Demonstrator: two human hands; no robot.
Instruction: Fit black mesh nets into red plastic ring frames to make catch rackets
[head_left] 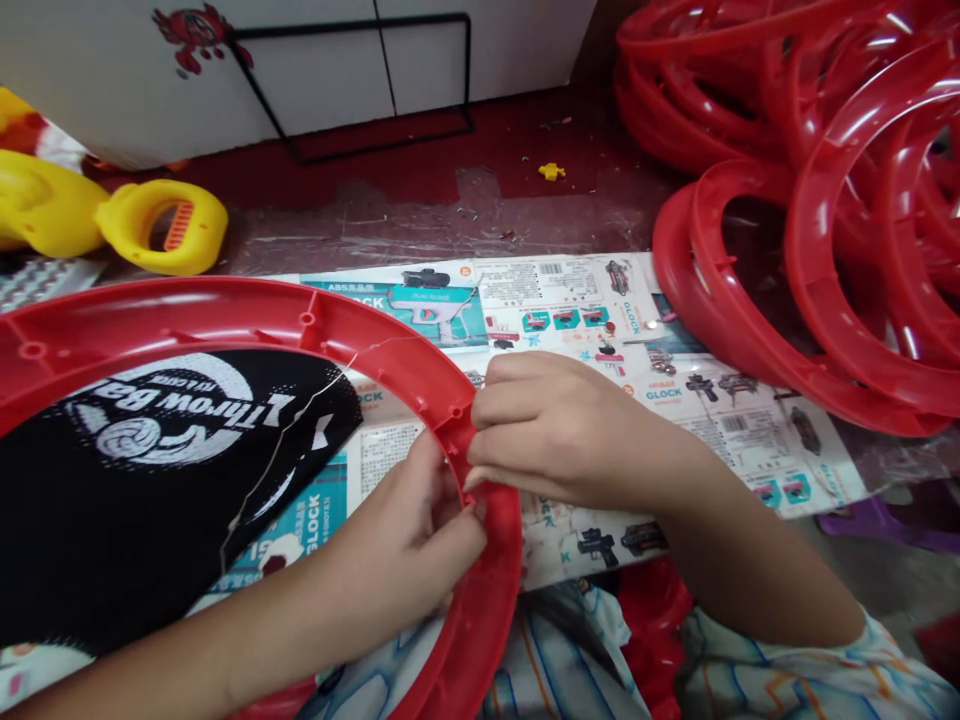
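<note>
A large red plastic ring [360, 335] with ribs and screw posts fills the lower left. My left hand [405, 530] is closed on its right-hand section, thumb on the channel and fingers at the inner edge. Close by, my right hand [551, 430] makes a pinch over the same section, its fingertips at the inner wall. Whatever lies between those fingertips is too small or hidden to tell. Inside the ring lies black fabric [97, 520] with a white "Throw Ball" print. A thin pale string [292, 425] runs across the fabric and up over the ring.
Flattened printed cardboard [570, 285] covers the worktop. More red rings [847, 200] are heaped at the right. A yellow plastic handle [161, 228] rests at the left, and a small yellow piece [551, 172] lies farther back. Behind stands a white box [330, 85] with a black wire frame [469, 75].
</note>
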